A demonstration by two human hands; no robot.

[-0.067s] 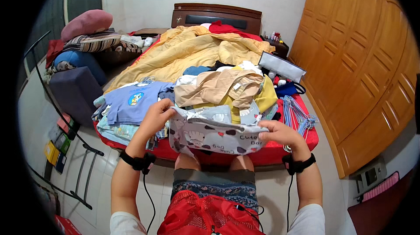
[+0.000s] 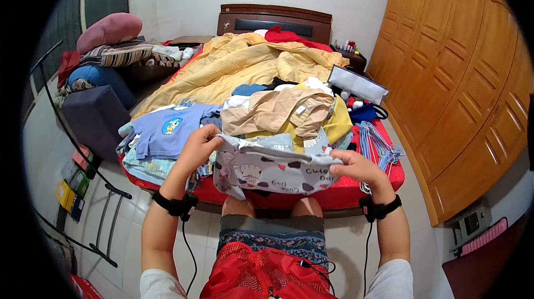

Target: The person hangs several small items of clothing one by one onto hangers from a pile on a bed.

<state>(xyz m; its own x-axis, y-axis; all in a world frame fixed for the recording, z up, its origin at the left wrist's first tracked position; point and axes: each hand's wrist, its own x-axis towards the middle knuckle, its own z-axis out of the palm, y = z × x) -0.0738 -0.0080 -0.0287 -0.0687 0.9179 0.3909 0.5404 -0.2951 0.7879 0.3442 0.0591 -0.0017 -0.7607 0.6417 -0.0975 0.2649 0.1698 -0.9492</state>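
At the far left stands a black tubular frame [image 2: 83, 135] of thin, straight bars. Beside it, a plump pink cushion [image 2: 109, 32] tops a pile on a sofa with a boxy, fabric-covered purple-blue arm [image 2: 94, 115]. On the bed's near left part lies a soft blue T-shirt [image 2: 172, 129], spread on rumpled clothes.

The left hand [image 2: 201, 146] pinches the upper left corner of a pale grey printed cloth [image 2: 267, 174] between thumb and fingers. The cloth — thin, limp and roughly rectangular — hangs between both hands before the bed's near edge, above the person's knees. Behind it are a creased beige garment [image 2: 278, 110] and, farther back, a puffy yellow quilt [image 2: 250, 68]. The right hand [image 2: 359, 168] grasps the cloth's right end, thumb along the top.

Farther right, slim blue hangers [image 2: 378, 146] lie tangled on the smooth red sheet [image 2: 395, 179]; beyond stands a glossy wooden wardrobe [image 2: 450, 87] with arched panels.

Against the earlier frame little differs: both hands keep their hold, and only the folds of the cloth have shifted slightly.

Dark lettering runs among cartoon animals on the cloth; the T-shirt bears lettering above a round cartoon badge.
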